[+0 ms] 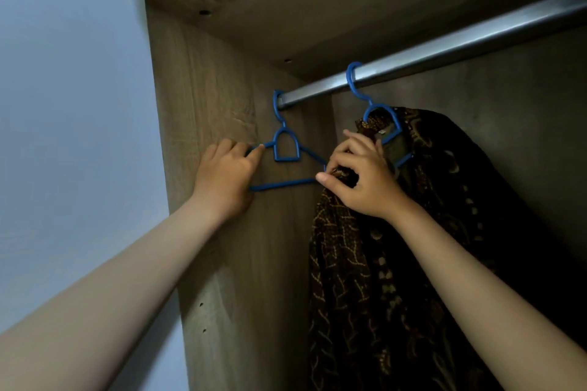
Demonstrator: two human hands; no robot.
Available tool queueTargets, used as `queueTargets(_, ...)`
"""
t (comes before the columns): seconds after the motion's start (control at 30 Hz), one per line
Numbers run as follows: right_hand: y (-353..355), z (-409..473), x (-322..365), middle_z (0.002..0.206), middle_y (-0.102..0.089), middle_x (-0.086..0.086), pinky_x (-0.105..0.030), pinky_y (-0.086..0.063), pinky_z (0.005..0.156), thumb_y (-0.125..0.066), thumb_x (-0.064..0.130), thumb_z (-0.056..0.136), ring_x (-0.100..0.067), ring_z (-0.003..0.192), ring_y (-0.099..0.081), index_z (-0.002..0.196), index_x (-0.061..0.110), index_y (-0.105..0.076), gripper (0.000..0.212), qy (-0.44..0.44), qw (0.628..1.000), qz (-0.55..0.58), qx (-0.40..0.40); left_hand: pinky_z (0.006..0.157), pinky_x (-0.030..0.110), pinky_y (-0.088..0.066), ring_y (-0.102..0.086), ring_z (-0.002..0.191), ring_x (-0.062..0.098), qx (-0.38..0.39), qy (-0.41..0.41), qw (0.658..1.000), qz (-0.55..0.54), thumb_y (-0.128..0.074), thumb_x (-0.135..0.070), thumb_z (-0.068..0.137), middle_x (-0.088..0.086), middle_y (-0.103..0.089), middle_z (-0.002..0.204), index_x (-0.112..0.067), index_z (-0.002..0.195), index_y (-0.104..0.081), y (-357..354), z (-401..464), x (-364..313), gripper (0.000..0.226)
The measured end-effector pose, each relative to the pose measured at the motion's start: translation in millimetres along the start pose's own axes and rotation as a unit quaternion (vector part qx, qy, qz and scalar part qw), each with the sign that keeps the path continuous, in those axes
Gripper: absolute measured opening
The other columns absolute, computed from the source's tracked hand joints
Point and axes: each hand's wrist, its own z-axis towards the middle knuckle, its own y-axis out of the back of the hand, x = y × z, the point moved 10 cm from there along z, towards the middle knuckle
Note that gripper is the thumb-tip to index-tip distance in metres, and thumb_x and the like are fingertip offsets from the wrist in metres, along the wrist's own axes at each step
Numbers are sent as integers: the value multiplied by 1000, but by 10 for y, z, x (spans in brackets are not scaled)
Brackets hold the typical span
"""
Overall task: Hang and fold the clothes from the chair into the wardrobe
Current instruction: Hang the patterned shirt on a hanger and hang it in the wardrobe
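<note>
Right hand point(359, 178) fingers pinched shut on batik garment point(397, 263) fold near collar, garment on right blue hanger point(381, 117) on rail point(444, 51). Left hand point(222, 174) fingers curled round empty hanger point(286, 149) left end; hanger's long axis runs toward right hand, likely next for use.

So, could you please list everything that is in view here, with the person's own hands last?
Empty hanger: one, blue, hooked at the rail's left end, beside the side panel.
Loaded hanger: one, blue, hooked on the rail further right, carrying the garment.
Garment: one, dark brown with a tan pattern, draped from the loaded hanger.
Rail: one, silver metal, running under the top panel.
Wardrobe: one, wood-grain brown, side and top panels in view.
Wall: pale blue-grey, at left.
Left hand: gripping the empty hanger's left arm.
Right hand: pinching the garment's fabric.
</note>
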Motion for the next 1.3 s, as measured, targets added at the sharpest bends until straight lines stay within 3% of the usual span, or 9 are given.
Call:
queueTargets(0.2, 57, -54, -86, 97, -54, 13, -64, -9, 112, -54, 59, 78, -9, 137, -29, 72, 27, -63, 34, -6, 1000, -3, -1, 96, 40, -34, -42, 119, 32, 7, 5, 1000, -18, -69, -39, 76, 12, -41, 133, -17, 147, -22, 52, 3, -28, 87)
queueTargets(0.4, 75, -64, -84, 97, -54, 13, -63, -7, 112, -55, 59, 77, -8, 136, -29, 71, 27, -62, 33, -11, 1000, 12, 2, 87, 41, -51, -54, 110, 30, 41, 18, 996, -83, -69, -37, 79, 13, -41, 133, -16, 150, -14, 128, 98, 0, 92)
queueTargets(0.53, 79, -55, -43, 96, -53, 15, -64, -9, 111, -55, 58, 78, -11, 137, -31, 70, 33, -57, 27, -7, 1000, 21, -7, 84, 41, -52, -54, 112, 33, 9, 83, 981, -177, -73, -35, 75, 14, -50, 129, -13, 149, -21, 261, 109, 135, 93)
queueTargets(0.83, 33, 8, 34, 96, -56, 13, -66, -21, 105, -56, 58, 78, -16, 133, -37, 72, 30, -62, 29, -12, 999, 18, -34, 75, 39, -51, -57, 103, 32, -39, 130, 967, -214, -73, -33, 71, 10, -54, 113, -13, 145, -30, 639, -392, 291, 88)
queueTargets(0.9, 31, 18, 87, 99, -57, 14, -66, -23, 105, -56, 58, 78, -17, 133, -38, 79, 29, -67, 31, -24, 998, 19, -47, 70, 35, -47, -57, 100, 31, -45, 132, 967, -213, -74, -30, 71, 9, -53, 108, -13, 142, -36, 761, -544, 319, 82)
queueTargets(1.0, 21, 30, 228, 113, -57, 11, -65, -24, 105, -53, 61, 77, -19, 134, -38, 106, 30, -65, 44, -45, 998, 9, -44, 67, 33, -43, -55, 98, 29, -45, 139, 968, -205, -74, -29, 71, 7, -53, 106, -17, 137, -41, 946, -790, 396, 75)
queueTargets(1.17, -147, 16, 738, 140, -39, 9, -65, -8, 113, -65, 63, 73, -13, 135, -32, 143, 35, -34, 82, -49, 998, 14, 36, 65, 30, -41, -54, 97, 24, -45, 161, 971, -170, -72, -31, 73, 3, -52, 107, -26, 143, -34, 1351, -1268, 614, 80)
queueTargets(1.3, -258, 19, 1233, 151, -27, 6, -61, 2, 113, -68, 64, 71, -17, 143, -20, 150, 38, -14, 99, -21, 998, 19, 52, 60, 27, -35, -47, 87, 16, -43, 180, 973, -135, -73, -34, 70, -3, -51, 102, -31, 139, -39, 1696, -1705, 857, 77)
